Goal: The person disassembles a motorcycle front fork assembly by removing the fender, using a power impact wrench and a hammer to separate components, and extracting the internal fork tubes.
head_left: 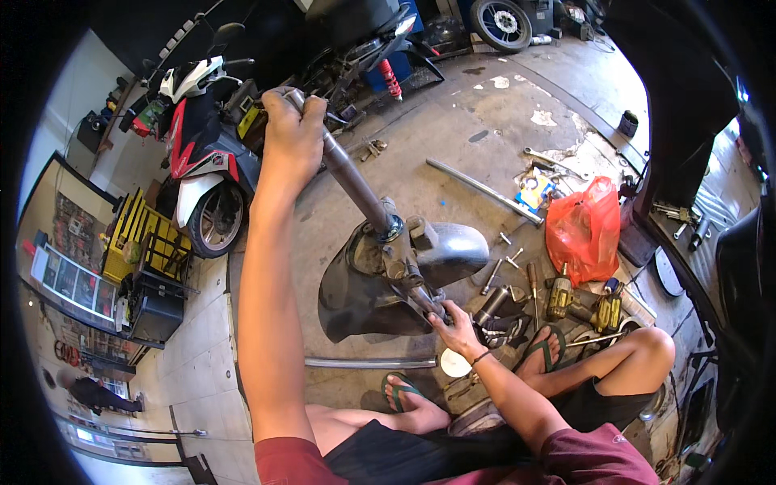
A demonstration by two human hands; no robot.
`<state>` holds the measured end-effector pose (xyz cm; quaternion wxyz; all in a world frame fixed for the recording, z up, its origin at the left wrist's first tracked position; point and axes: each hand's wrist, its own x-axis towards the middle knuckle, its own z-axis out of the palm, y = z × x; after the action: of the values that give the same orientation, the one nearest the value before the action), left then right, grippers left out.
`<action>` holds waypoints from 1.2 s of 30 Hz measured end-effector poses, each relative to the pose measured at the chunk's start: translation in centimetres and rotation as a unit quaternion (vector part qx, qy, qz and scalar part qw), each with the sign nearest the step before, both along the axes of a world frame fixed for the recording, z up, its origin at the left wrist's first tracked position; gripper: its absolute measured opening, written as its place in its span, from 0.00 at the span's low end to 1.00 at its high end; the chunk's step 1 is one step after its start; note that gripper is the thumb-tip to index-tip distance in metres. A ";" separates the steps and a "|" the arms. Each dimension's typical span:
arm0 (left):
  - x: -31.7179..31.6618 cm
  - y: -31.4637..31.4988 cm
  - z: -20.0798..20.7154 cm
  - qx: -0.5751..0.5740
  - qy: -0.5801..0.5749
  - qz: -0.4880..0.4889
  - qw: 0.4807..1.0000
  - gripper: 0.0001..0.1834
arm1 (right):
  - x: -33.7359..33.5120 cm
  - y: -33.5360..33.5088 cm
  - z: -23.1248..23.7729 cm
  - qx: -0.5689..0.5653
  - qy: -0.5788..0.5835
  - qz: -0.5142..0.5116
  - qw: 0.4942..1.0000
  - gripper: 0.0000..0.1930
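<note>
While the left hand point(294, 129) has its fingers wrapped around a long metal tube point(356, 186), the right hand's point(455, 330) grip a fork leg point(422, 300) beside a black fender point(343, 301).

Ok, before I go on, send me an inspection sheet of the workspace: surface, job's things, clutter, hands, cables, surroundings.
Surface: concrete floor, stained, with pale patches.
Job's things: dark tube, slanting down toward a black mudguard.
Clutter: red plastic bag, yellowish power drill, screwdriver, loose steel tube.
Hands: left hand grips the dark tube's top; right hand holds a lower bar.
Cables: nothing seen near the hands.
Surroundings: red-and-white scooter, wheel, person at far left.
</note>
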<state>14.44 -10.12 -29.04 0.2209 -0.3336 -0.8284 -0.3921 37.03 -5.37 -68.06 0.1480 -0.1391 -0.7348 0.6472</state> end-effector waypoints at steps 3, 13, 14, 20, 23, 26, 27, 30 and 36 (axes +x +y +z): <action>-2.7 0.6 0.4 -0.031 0.006 0.072 0.997 0.24 | -1.8 0.9 -0.5 0.028 0.005 0.028 0.999 0.25; -11.3 0.5 -0.9 -0.057 -0.001 0.097 0.994 0.29 | -2.5 2.4 -1.5 0.043 -0.014 -0.004 0.999 0.27; -12.9 0.1 -1.3 -0.060 0.027 0.108 0.992 0.28 | -1.8 2.6 -1.8 0.049 0.013 -0.030 0.998 0.28; -14.7 -2.8 -1.5 0.005 0.012 0.017 1.000 0.18 | 3.8 2.6 -6.2 0.004 0.149 -0.221 0.964 0.34; -13.7 -3.1 -1.4 0.043 0.002 0.007 0.999 0.11 | 4.3 4.7 -8.2 -0.154 0.146 -0.374 0.903 0.36; -9.5 -3.7 -1.9 0.116 -0.101 -0.073 0.985 0.10 | 5.3 8.8 -7.7 -0.102 0.019 -0.476 0.874 0.34; -8.5 -4.7 -1.9 0.161 -0.125 -0.134 0.970 0.10 | 5.9 9.6 -7.7 -0.123 -0.048 -0.456 0.880 0.33; -2.1 -5.7 -1.4 0.202 -0.140 -0.179 0.953 0.02 | 6.3 10.6 -8.3 -0.119 -0.142 -0.489 0.852 0.35; 7.2 -8.5 -0.8 0.235 -0.127 -0.151 0.952 0.05 | 5.6 8.4 -9.6 -0.153 -0.168 -0.458 0.860 0.34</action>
<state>21.62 -18.60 -29.86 0.1243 -0.3409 -0.6735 -0.6440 42.66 3.07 -77.66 0.2785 -0.5872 -0.4935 0.5780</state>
